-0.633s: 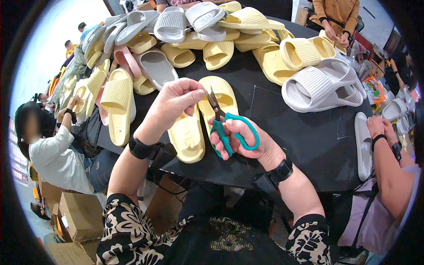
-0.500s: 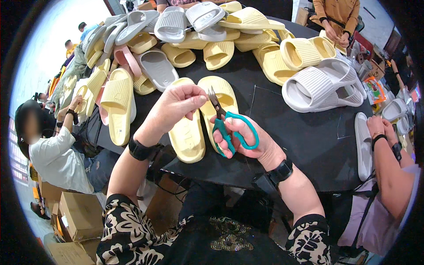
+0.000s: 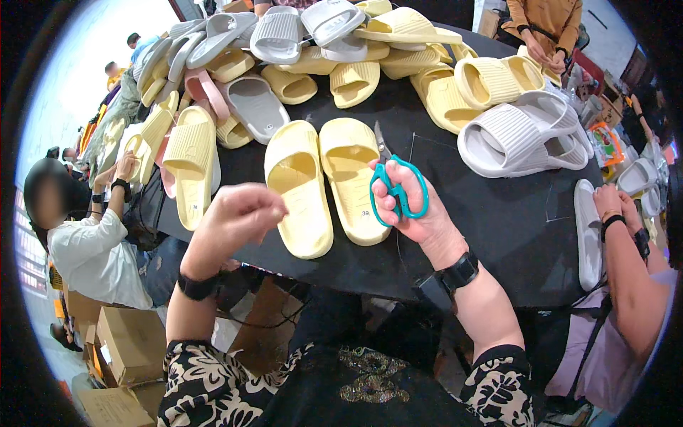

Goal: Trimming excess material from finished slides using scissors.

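My right hand (image 3: 429, 226) is closed round the teal handles of a pair of scissors (image 3: 374, 186), whose metal blades point away from me. My left hand (image 3: 231, 226) is curled with its fingertips together, a little blurred; whether anything small is pinched there cannot be made out. Between my hands, a pair of pale yellow slide sandals lies side by side on the black table (image 3: 469, 263), toes away from me. The left sandal (image 3: 310, 231) is next to my left fingertips, without visible contact. The right sandal (image 3: 348, 142) lies beside the scissors.
Piled grey and yellow slides (image 3: 398, 27) line the far edge. Grey slides (image 3: 498, 142) lie to the right, a yellow slide (image 3: 192, 142) to the left. Co-workers sit at left and right; another person (image 3: 544, 28) stands at the back. Cardboard boxes (image 3: 131, 345) stand lower left.
My left hand has drawn back toward me and left, off the sandals. My right hand has moved the scissors right, away from the left hand, uncovering the right sandal.
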A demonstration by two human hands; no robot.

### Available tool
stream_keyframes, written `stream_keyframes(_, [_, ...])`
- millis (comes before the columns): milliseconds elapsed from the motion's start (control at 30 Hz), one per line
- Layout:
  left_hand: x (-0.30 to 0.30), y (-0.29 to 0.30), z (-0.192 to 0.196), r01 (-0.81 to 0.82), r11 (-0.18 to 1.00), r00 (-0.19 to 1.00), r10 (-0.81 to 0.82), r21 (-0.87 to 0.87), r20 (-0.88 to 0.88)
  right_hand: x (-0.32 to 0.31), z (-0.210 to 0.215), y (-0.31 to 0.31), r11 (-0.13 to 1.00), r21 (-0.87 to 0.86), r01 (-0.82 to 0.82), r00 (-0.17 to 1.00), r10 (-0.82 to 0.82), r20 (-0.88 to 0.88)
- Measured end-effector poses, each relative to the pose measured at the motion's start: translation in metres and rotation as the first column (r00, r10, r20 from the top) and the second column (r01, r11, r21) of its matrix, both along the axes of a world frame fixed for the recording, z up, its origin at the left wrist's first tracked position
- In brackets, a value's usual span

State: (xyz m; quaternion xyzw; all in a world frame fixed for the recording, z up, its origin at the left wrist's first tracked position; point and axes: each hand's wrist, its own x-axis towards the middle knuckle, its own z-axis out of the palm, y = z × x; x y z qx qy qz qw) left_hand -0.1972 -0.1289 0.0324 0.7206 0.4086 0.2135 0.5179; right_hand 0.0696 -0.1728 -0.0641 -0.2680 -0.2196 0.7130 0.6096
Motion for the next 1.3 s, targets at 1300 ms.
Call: stream_keyframes(1300, [0.073, 0.057, -0.049, 0.153, 0.757, 0.839, 0.241, 0.636, -0.488, 0.011, 0.018, -0.005, 0.940, 0.271, 0.208, 0.809, -0.321, 0.493])
